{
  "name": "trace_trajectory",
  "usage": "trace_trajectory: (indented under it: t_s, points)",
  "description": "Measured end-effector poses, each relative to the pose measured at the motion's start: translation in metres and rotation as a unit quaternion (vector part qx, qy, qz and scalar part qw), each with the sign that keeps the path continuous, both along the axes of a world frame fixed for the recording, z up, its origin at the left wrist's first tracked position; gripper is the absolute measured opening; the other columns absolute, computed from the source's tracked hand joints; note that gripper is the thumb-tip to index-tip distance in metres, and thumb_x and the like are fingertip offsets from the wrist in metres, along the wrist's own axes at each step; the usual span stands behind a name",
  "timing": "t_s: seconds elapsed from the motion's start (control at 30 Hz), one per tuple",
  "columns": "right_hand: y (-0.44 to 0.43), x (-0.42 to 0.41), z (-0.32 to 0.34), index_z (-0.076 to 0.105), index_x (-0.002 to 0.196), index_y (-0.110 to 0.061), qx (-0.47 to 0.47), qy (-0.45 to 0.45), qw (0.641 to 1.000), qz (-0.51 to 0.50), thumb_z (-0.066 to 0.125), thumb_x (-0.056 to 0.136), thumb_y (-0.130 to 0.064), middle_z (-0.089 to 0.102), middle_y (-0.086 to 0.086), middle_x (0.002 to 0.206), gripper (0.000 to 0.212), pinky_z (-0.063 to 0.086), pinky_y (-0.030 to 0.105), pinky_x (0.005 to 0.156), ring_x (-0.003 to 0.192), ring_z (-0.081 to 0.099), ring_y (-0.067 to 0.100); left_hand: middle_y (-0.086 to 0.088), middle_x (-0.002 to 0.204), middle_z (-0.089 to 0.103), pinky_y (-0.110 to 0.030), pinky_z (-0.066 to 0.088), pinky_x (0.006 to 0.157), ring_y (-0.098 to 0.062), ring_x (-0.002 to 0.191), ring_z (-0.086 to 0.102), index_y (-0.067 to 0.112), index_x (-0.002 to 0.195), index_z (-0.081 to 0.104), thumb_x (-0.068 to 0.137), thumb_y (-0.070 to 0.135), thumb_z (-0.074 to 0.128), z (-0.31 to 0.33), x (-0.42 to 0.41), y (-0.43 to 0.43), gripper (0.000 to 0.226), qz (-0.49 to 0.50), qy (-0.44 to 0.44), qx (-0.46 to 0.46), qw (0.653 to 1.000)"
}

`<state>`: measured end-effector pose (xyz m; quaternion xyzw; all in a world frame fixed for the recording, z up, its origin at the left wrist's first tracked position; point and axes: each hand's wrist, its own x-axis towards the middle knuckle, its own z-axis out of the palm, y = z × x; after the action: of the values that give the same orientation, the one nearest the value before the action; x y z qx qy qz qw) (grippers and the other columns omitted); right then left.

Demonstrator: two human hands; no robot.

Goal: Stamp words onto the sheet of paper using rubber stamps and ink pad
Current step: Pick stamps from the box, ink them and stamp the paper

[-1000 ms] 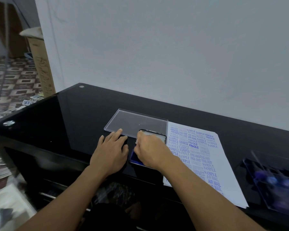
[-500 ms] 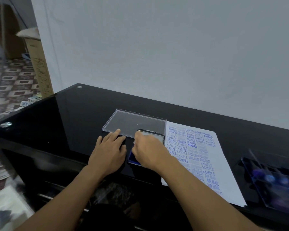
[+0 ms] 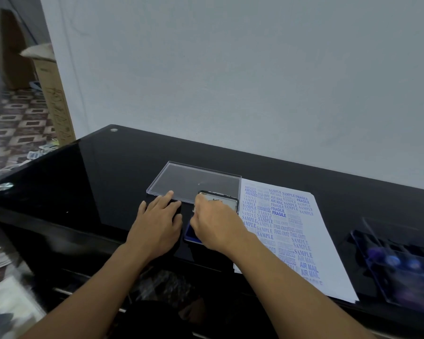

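**Hands at the ink pad**

Head view: right hand (image 3: pixel 214 222) reaches in from the lower right, knuckles up, fingers curled down over the ink pad (image 3: pixel 201 228). What the fingers pinch is hidden under the hand, so its grip cannot be told. The pad's blue inked face shows at the near edge; its hinged lid (image 3: pixel 224 200) stands open behind, dark-rimmed with a pale label. Left hand (image 3: pixel 158 222) lies flat, palm down, fingers spread and extended, touching the glossy black tabletop (image 3: pixel 96 182) just left of the pad. Beyond it lies a clear, flat rectangular plastic cover (image 3: pixel 196 181). The sheet of paper (image 3: pixel 328 253), white and crowded with blue stamped words, lies just right of the pad.
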<state>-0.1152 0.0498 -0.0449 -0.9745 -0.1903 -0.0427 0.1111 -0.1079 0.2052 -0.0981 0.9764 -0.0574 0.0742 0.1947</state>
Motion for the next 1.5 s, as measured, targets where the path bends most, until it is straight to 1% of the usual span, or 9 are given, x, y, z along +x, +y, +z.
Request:
trace_trajectory:
  t_s: [0.2,0.33,0.43,0.6,0.73,0.97,1.1,1.27,1.5]
  points:
    - [0.0,0.001,0.004,0.035,0.093,-0.014,0.009,0.023,1.0,-0.001,0.042,0.101,-0.024,0.045,0.006,0.08,0.014,0.035,0.036,0.062,0.073,0.046,0.03,0.002,0.163,0.019,-0.053,0.01,0.12,-0.015,0.149,0.019,0.021,0.143,0.046,0.103,0.031,0.038,0.006,-0.002,-0.002,0.042,0.007,0.006,-0.005,1.0]
    - [-0.001,0.003,0.008,0.036,0.097,-0.015,0.006,0.058,0.998,0.001,0.041,0.102,-0.026,0.057,0.016,0.096,0.013,0.037,0.037,0.067,0.083,0.051,0.035,0.001,0.163,0.022,-0.055,0.013,0.12,-0.017,0.148,0.022,0.023,0.14,0.048,0.102,0.031,0.04,0.011,-0.004,-0.001,0.04,0.012,0.009,-0.011,1.0]
    - [-0.005,0.004,0.012,0.044,0.099,-0.016,0.048,0.061,0.997,-0.009,0.041,0.1,-0.028,0.063,0.017,0.106,0.012,0.042,0.039,0.072,0.095,0.058,0.038,0.001,0.162,0.023,-0.054,0.012,0.119,-0.017,0.148,0.024,0.023,0.143,0.046,0.1,0.03,0.042,0.02,-0.004,-0.001,0.043,0.02,0.0,-0.026,0.999]
    - [-0.031,0.005,0.031,0.044,0.093,-0.02,0.128,0.061,0.989,-0.039,0.041,0.099,-0.028,0.062,0.008,0.088,0.01,0.053,0.042,0.07,0.077,0.059,0.027,0.003,0.16,0.029,-0.051,0.019,0.121,-0.017,0.145,0.029,0.021,0.142,0.05,0.099,0.028,0.049,0.046,-0.005,-0.007,0.043,0.021,-0.034,-0.089,0.995]
    - [-0.065,0.005,0.051,0.042,0.1,-0.013,0.153,0.064,0.985,-0.046,0.047,0.099,-0.024,0.058,0.006,0.083,0.012,0.043,0.032,0.056,0.066,0.053,0.017,0.003,0.158,0.033,-0.038,0.022,0.12,-0.014,0.145,0.028,0.019,0.141,0.051,0.1,0.026,0.049,0.065,-0.006,-0.032,0.042,-0.02,-0.045,-0.094,0.994]
    - [-0.131,0.008,0.075,0.053,0.096,-0.018,0.117,0.034,0.989,-0.089,0.053,0.097,-0.026,0.058,-0.001,0.093,0.008,0.043,0.028,0.061,0.078,0.056,0.016,0.003,0.16,0.029,-0.032,0.018,0.118,-0.014,0.147,0.024,0.02,0.148,0.042,0.101,0.032,0.044,0.095,0.009,-0.105,0.048,-0.094,-0.026,-0.074,0.992]
    - [-0.168,0.006,0.086,0.055,0.089,-0.02,0.107,0.027,0.988,-0.105,0.053,0.096,-0.024,0.06,-0.004,0.092,0.009,0.038,0.025,0.057,0.074,0.056,0.012,0.002,0.162,0.025,-0.033,0.018,0.121,-0.015,0.148,0.021,0.02,0.151,0.037,0.102,0.032,0.04,0.1,0.016,-0.146,0.05,-0.129,-0.013,-0.062,0.99]
    - [-0.208,0.006,0.089,0.058,0.087,-0.022,0.099,0.025,0.986,-0.134,0.053,0.096,-0.024,0.065,-0.002,0.092,0.011,0.047,0.027,0.064,0.08,0.062,0.016,0.001,0.161,0.027,-0.035,0.019,0.119,-0.017,0.148,0.023,0.018,0.152,0.036,0.103,0.032,0.04,0.097,0.018,-0.184,0.05,-0.162,0.002,-0.05,0.985]
    - [-0.242,0.016,0.071,0.055,0.089,-0.021,0.094,0.066,0.976,-0.184,0.045,0.098,-0.029,0.061,-0.002,0.093,0.016,0.04,0.029,0.062,0.08,0.056,0.012,-0.001,0.153,0.039,-0.037,0.028,0.114,-0.021,0.14,0.035,0.015,0.144,0.045,0.103,0.029,0.038,0.079,0.029,-0.219,0.043,-0.167,0.034,-0.038,0.985]
